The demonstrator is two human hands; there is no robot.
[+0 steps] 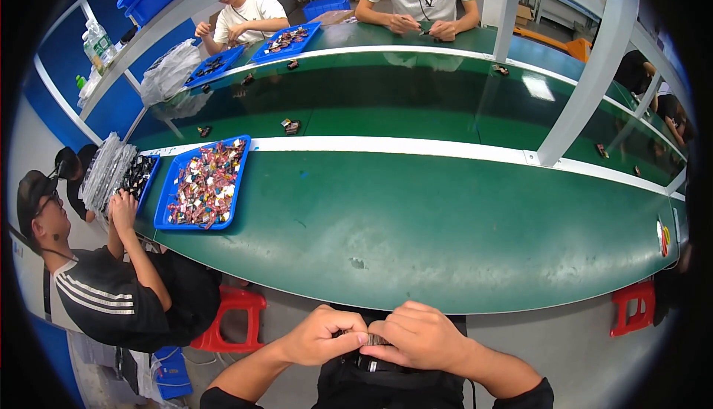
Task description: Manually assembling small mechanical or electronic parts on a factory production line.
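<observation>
Close to my body, just off the near edge of the green workbench (416, 223), my two hands meet. My left hand (323, 335) is closed, its thumb and fingers pinching one end of a small ribbed greyish-brown piece (377, 339). Around the other end the fingers of my right hand (420, 332) are closed. Most of the piece is hidden by my fingers, so its kind does not show. On the bench to the left lies a blue tray (237, 197) heaped with small reddish wired parts (204, 186).
A white rail (386, 144) and a slanted post (594, 67) separate the bench from a green conveyor (371, 105) carrying scattered parts. A person (111, 283) works at my left. Others sit opposite. Red stools (241, 312) stand below. Red and yellow tools (663, 238) lie far right.
</observation>
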